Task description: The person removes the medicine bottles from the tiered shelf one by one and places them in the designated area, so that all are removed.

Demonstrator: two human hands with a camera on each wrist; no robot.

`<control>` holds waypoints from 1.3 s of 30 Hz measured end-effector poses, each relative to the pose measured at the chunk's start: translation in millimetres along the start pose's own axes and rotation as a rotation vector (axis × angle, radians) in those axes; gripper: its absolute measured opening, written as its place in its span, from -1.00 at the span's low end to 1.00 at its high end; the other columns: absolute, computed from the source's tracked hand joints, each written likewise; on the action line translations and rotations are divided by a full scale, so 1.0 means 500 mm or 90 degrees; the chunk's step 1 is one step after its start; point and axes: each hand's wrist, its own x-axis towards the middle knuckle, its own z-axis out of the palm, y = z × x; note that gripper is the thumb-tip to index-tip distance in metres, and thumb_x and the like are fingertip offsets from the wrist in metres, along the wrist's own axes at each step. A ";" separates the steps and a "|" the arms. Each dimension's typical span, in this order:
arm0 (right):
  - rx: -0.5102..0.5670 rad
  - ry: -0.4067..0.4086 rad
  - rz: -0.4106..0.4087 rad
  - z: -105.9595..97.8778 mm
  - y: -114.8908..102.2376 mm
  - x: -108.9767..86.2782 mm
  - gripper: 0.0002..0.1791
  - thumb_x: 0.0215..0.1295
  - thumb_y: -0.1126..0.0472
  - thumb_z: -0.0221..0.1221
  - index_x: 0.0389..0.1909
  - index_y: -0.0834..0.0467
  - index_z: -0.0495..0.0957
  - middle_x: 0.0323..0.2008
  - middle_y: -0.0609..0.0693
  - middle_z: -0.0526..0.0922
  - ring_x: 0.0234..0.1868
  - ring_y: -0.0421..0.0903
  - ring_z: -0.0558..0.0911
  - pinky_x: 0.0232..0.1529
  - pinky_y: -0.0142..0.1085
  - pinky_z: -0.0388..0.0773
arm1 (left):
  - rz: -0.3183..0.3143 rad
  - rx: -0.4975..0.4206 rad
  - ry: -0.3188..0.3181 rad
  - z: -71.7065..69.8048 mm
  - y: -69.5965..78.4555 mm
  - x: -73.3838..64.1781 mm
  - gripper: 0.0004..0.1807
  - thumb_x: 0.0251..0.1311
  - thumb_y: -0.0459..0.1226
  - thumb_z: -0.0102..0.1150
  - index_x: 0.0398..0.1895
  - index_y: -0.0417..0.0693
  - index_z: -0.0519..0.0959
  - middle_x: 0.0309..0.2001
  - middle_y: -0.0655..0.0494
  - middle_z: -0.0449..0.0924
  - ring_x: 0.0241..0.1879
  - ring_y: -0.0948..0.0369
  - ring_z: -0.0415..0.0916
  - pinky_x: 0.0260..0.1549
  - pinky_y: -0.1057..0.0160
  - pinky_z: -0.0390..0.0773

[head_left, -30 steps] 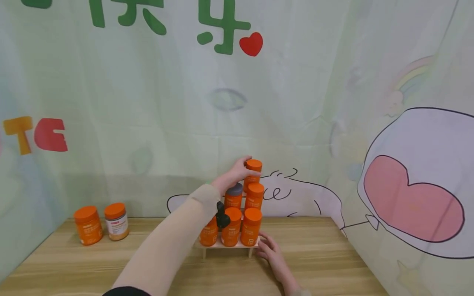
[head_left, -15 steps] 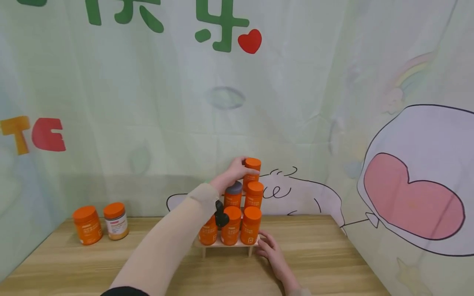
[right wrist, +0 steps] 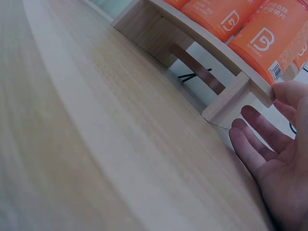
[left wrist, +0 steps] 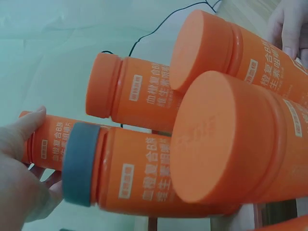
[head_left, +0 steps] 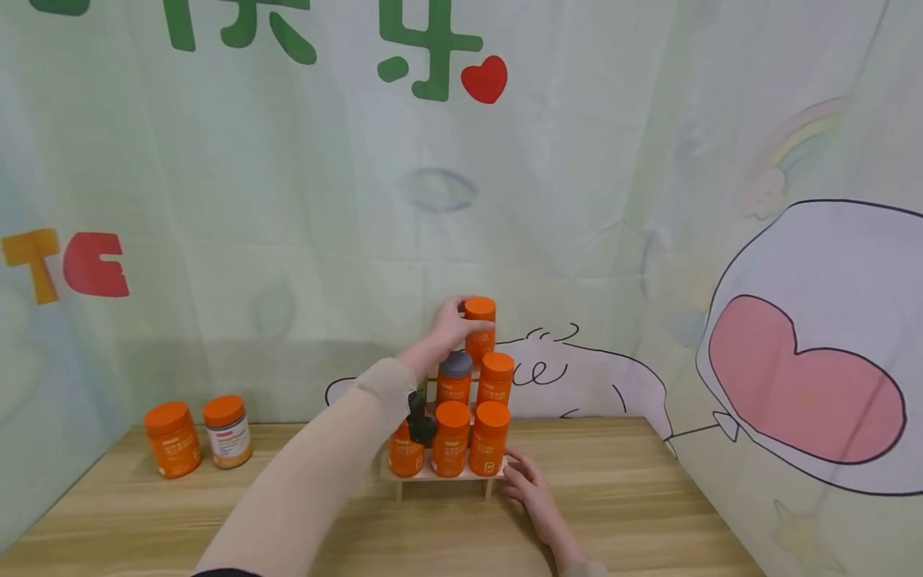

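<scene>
A pale cloth backdrop printed with letters, a red heart and a large balloon hangs behind a wood-grain table. At the far left, an all-orange jar and a white-labelled jar stand upright side by side, away from the main group. A beige sleeve then reaches in towards a raised wooden stand, and a black device at its wrist partly covers the front row's left jar. Beside that stand the middle jar and the right jar. Behind and higher are a grey-lidded jar and an orange-lidded jar. Above these, the left hand pinches the topmost jar between thumb and fingers, close to its lid; its base is hidden, so I cannot tell whether it rests on anything. To the right, the right hand touches the stand's end, its fingers loosely bent and somewhat spread, perhaps to steady it. The step in hand looks like setting the topmost jar at the back. The next move would call for squaring its base on a support, then easing the fingers away without knocking the grey-lidded jar just in front.
</scene>
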 end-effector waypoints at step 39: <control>-0.003 -0.003 -0.001 -0.015 0.012 0.014 -0.40 0.46 0.18 0.03 0.36 0.46 0.16 -0.01 0.12 0.51 -0.13 -0.18 0.59 -0.07 -0.35 0.61 | 0.010 -0.016 0.193 -0.196 -0.002 -0.074 -0.23 0.11 -0.24 0.41 0.40 -0.10 0.30 0.33 -0.11 0.37 0.29 -0.05 0.35 0.29 -0.05 0.40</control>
